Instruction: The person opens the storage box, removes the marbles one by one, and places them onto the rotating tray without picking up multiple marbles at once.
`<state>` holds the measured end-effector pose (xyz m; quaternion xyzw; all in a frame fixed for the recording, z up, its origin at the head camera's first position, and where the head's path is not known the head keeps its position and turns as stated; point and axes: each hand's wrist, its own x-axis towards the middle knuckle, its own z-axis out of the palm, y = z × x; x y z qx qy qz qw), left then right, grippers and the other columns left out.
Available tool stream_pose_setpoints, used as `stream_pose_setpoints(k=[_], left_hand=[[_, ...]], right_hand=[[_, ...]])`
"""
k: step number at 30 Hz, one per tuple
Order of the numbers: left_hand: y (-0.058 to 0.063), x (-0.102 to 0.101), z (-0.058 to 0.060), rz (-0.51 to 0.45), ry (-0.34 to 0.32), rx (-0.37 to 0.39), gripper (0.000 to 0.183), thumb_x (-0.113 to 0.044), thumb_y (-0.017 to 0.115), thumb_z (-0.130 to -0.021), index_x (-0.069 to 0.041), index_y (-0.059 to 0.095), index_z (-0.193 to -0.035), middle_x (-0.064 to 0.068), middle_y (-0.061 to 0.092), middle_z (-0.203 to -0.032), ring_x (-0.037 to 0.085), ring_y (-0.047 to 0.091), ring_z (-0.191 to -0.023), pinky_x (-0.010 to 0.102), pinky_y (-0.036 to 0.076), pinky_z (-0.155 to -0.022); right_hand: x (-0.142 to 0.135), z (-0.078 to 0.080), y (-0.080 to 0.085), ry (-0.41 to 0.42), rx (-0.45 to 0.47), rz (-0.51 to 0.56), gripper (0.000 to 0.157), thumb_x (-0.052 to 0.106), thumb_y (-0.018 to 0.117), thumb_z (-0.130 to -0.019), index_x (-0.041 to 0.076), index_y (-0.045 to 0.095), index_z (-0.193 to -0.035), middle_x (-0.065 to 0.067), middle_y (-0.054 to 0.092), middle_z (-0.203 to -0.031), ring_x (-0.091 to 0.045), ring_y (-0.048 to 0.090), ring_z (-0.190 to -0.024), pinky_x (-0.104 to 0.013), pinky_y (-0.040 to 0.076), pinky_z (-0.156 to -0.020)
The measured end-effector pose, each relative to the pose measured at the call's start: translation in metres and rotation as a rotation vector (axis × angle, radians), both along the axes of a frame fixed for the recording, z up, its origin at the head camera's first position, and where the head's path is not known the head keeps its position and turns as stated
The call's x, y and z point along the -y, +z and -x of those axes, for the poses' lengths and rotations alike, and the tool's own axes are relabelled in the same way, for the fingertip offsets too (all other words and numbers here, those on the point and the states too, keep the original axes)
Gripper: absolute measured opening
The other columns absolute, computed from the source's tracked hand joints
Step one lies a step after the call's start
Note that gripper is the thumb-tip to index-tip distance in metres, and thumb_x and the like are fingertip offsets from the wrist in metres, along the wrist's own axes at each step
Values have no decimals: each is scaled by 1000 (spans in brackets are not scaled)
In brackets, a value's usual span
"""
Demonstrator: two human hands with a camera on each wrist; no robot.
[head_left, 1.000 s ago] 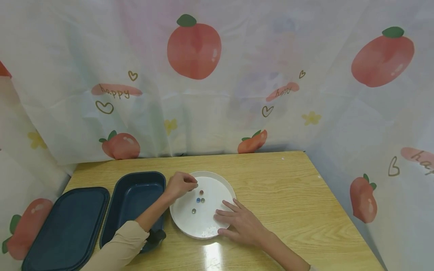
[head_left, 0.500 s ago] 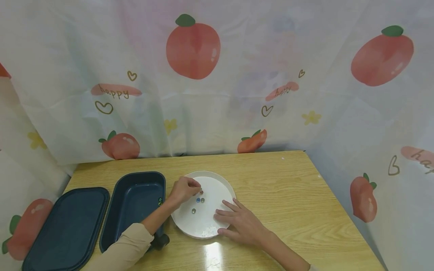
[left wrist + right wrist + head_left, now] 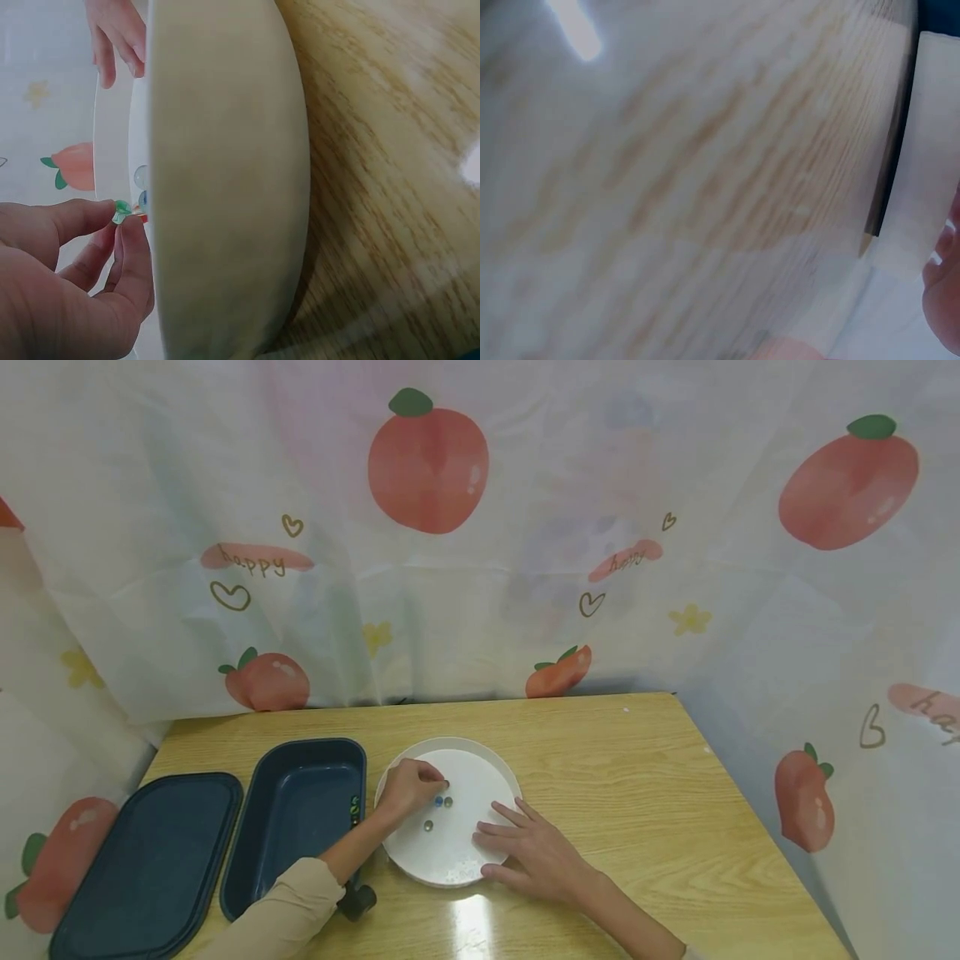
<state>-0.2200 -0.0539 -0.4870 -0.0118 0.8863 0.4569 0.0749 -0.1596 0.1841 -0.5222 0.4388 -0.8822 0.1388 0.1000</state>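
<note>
My left hand (image 3: 408, 789) is over the left side of a round white tray (image 3: 457, 860). Its thumb and forefinger pinch a clear green marble (image 3: 122, 212), seen in the left wrist view. Right by those fingertips lies a reddish marble (image 3: 447, 784), mostly covered by the hand. Close below it sit a blue marble (image 3: 438, 802) and a greyish marble (image 3: 448, 802), side by side. A pale greenish marble (image 3: 428, 826) lies nearer the front. With fingers spread, my right hand (image 3: 536, 856) rests on the tray's right edge.
Left of the tray stands a deep dark-blue container (image 3: 300, 802), with small green pieces (image 3: 355, 808) near its right wall. Its flat dark-blue lid (image 3: 150, 860) lies farther left. All are on a wooden table (image 3: 622, 777) before a fruit-print curtain (image 3: 495, 610).
My left hand has moved slightly right and toward me, from the tray's far left edge to the reddish marble, which it now partly hides. My right hand has stayed in place.
</note>
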Motion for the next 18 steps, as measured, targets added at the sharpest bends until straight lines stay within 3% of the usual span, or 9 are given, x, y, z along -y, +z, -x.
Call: stream_pose_setpoints(k=[18], left_hand=[[-9,0,2,24,19,27,6,-14,72,-78,-9,69,-77,0,60,-68,13,54,-63,25,45,-56]], right_hand=[[1,0,2,2,-3,4,45,53,48,-90,25,61,-122,9,55,-126,-22,38,-128,-49,23,-104]])
